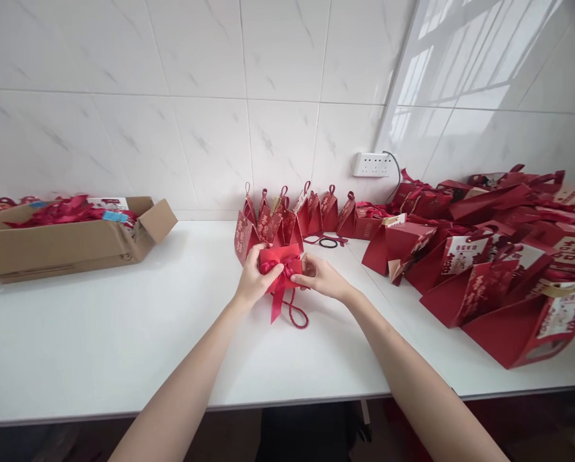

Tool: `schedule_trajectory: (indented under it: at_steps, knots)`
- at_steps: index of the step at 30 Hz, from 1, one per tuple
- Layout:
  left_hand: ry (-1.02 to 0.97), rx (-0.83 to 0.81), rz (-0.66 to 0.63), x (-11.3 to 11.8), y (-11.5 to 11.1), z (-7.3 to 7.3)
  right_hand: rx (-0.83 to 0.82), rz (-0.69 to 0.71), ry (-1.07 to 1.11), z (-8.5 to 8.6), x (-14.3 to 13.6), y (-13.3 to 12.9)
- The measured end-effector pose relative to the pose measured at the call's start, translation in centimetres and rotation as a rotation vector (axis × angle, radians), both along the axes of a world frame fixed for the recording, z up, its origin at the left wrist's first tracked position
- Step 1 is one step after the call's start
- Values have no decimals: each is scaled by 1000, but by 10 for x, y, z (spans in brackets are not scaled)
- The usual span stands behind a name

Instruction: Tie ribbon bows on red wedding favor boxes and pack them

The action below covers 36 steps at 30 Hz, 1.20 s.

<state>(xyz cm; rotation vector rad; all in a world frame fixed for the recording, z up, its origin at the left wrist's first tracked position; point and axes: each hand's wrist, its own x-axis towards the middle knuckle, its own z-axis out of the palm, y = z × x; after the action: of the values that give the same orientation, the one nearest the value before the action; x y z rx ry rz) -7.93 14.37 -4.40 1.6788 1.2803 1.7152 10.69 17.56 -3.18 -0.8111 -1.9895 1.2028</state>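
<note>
A small red box (285,251) with a red ribbon bow on its face is held above the white table, between both hands. My left hand (258,276) grips its left side, thumb on the bow. My right hand (319,276) holds the right side, fingers bent round the edge and thumb near the bow. One ribbon tail (277,301) hangs down from the bow. A looped red cord (299,318) rests on the table just below the box. Right behind it stand several small red peaked boxes (270,224) with loops on top.
At the far left is an open cardboard box (70,253) of red ribbons. Many larger red gift boxes (489,321) crowd the right side. A black ring (328,243) lies behind my right hand. A socket strip (373,165) is on the tiled wall.
</note>
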Motion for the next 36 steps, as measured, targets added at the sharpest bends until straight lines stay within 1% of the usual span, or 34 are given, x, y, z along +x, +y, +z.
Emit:
schedule_trajectory:
  at_steps: [3, 7, 9, 13, 15, 17, 20, 24, 26, 28, 31, 33, 36]
  knots:
    - [-8, -45, -3, 2, -2, 3, -122, 78, 29, 3, 4, 2]
    - [-35, -104, -26, 3, -6, 6, -224, 107, 63, 8, 6, 2]
    - [-43, -130, -29, 4, -7, 8, -220, 97, 34, 12, 6, 0]
    - [-60, -156, -19, 5, -9, 12, -145, 13, -105, 21, 8, -8]
    - [-67, -163, -17, 6, -9, 12, -134, -7, -152, 24, 9, -11]
    - [-71, -165, -10, 6, -9, 12, -140, 14, -165, 26, 9, -13]
    - [-70, -161, -3, 5, -8, 10, -159, 86, -159, 25, 9, -13]
    - [-56, -170, -42, 4, -7, 9, -221, 158, -189, 25, 9, -12]
    - [-41, -174, -60, 3, -7, 9, -224, 171, -204, 26, 11, -12]
    - [-29, -177, -72, 2, -7, 9, -186, 108, -168, 27, 13, -11]
    - [-34, -194, -92, 1, -9, 10, -71, -31, -39, 25, 13, -10]
    - [-46, -212, -115, 1, -10, 11, -3, -61, 29, 21, 10, -9]
    - [-54, -235, -143, 2, -11, 12, 98, -114, 60, 15, 4, -7]
